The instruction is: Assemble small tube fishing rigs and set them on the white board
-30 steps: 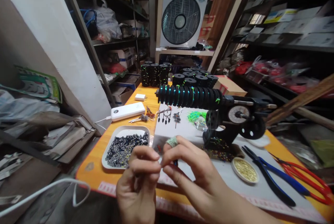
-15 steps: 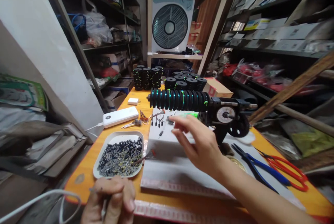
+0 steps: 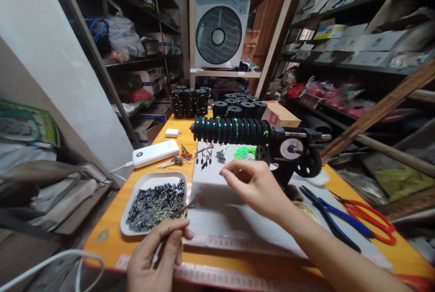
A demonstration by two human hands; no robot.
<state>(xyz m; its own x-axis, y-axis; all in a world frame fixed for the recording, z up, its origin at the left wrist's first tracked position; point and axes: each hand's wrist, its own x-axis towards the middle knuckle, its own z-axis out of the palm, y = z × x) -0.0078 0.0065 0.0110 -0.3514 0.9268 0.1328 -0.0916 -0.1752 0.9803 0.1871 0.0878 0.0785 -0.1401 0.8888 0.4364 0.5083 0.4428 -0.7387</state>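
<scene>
Above the tray's near edge, my left hand point(image 3: 158, 253) is closed in a pinch; a thin, pale sliver shows between its fingers, too small to name. My right hand point(image 3: 254, 187) hovers over the white board point(image 3: 234, 226), thumb and forefinger drawn together; anything in them is hidden. Beyond its fingertips, several small black parts with thin leads point(image 3: 204, 161) lie in a cluster on the board. A white tray point(image 3: 126, 225) holds a heap of black cylinders and small leaded parts point(image 3: 152, 203). Bright green strands point(image 3: 245, 152) lie behind my right hand.
A winding machine with a black ribbed spindle point(image 3: 231, 130) spans the table behind the board. Blue-handled pliers point(image 3: 335, 217) and red-handled scissors point(image 3: 370, 219) lie at right. At left are a white power bank point(image 3: 155, 153) and charger point(image 3: 173, 133). Black spools point(image 3: 234, 109) stand behind.
My left hand has moved right and its fingers have extended forward. My right hand has drawn slightly down, fingertips closer together. The loose black part now lies nearer the others.
</scene>
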